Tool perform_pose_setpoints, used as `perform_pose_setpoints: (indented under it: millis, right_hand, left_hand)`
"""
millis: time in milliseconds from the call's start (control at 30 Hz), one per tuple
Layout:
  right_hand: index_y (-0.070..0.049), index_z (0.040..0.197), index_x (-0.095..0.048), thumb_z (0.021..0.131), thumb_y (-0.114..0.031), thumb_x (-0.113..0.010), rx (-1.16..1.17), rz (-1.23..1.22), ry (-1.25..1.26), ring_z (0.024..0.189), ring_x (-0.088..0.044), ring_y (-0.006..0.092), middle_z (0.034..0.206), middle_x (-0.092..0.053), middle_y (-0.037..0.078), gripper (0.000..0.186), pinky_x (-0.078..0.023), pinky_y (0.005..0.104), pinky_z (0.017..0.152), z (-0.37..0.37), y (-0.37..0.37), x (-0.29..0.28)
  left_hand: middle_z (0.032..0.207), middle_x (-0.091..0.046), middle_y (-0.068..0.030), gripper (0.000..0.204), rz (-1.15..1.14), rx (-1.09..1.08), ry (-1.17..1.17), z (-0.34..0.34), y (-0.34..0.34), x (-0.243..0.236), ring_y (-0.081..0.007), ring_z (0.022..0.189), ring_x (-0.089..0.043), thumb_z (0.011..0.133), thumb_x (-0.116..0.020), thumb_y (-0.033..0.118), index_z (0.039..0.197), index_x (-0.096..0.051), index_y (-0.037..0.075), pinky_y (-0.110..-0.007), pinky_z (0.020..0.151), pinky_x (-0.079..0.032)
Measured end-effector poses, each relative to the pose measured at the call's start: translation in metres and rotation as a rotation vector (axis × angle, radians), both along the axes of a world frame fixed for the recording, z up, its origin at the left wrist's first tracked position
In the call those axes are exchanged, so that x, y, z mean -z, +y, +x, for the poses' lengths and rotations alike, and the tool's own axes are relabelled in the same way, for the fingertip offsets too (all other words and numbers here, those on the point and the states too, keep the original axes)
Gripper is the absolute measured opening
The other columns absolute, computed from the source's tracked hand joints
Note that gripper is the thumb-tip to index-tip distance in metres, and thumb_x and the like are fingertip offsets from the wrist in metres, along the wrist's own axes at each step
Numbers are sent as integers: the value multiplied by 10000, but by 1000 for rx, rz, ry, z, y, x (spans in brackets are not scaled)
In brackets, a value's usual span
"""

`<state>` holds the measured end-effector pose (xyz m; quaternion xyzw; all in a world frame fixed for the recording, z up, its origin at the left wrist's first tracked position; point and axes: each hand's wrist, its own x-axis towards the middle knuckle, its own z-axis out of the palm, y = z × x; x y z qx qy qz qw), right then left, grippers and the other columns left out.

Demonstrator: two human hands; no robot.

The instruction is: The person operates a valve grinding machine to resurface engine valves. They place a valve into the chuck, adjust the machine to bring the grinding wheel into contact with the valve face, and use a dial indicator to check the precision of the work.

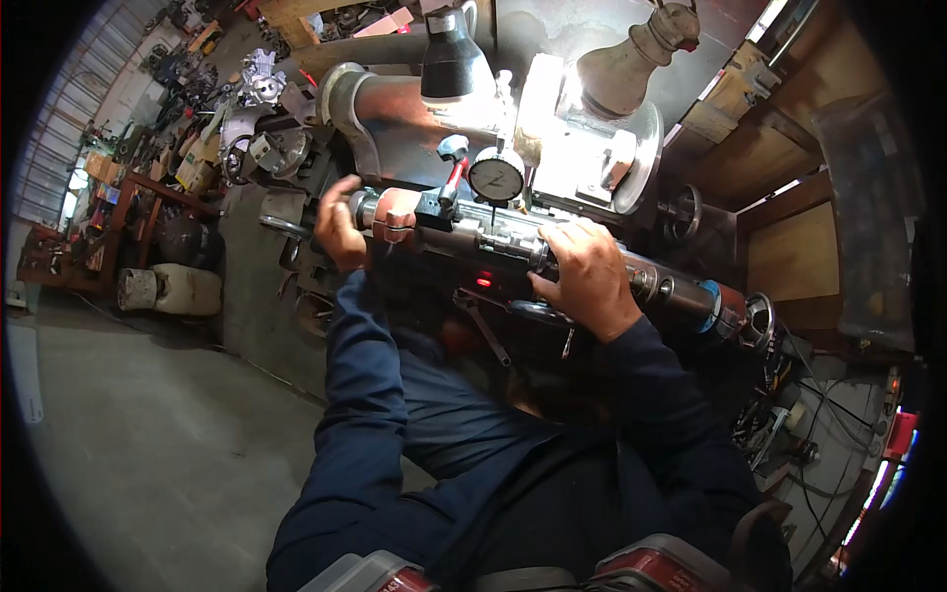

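Currently L hand (341, 233) half-curled nr shaft end (363, 208), R hand (594, 276) palm-down atop.

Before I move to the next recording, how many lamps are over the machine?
2: a black lamp at upper left of the dial indicator, and a pale bell-shaped lamp at its upper right. More could be hidden.

Right fingers (566, 239) touch a shaft (508, 245); dial gauge (496, 176) stands above.
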<state>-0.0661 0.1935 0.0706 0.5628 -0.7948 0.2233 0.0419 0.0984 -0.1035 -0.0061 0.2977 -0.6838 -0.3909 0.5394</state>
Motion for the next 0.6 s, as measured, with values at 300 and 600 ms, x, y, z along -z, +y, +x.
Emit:
perform_pose_setpoints:
  millis: [300, 600]
  right_hand:
    - [3, 1100, -653, 624, -229, -832, -2, -35, -5, 1016, -621, 320, 1063, -676, 161, 559, -472, 417, 922, 2, -2, -3]
    - [5, 1097, -654, 627, -228, -826, 9, -18, -20, 1009, -622, 317, 1046, -679, 158, 552, -469, 420, 926, 2, -2, -3]
  left_hand:
    - [1457, -462, -166, 351, -737, -19, -421, -22, 118, -4, -382, 1382, -366, 811, -631, 374, 1114, -697, 209, -523, 1144, -184]
    - [1484, -445, -154, 316, -766, -67, -423, -27, 115, 10, -369, 1421, -309, 781, -692, 349, 1078, -718, 242, -519, 1157, -139]
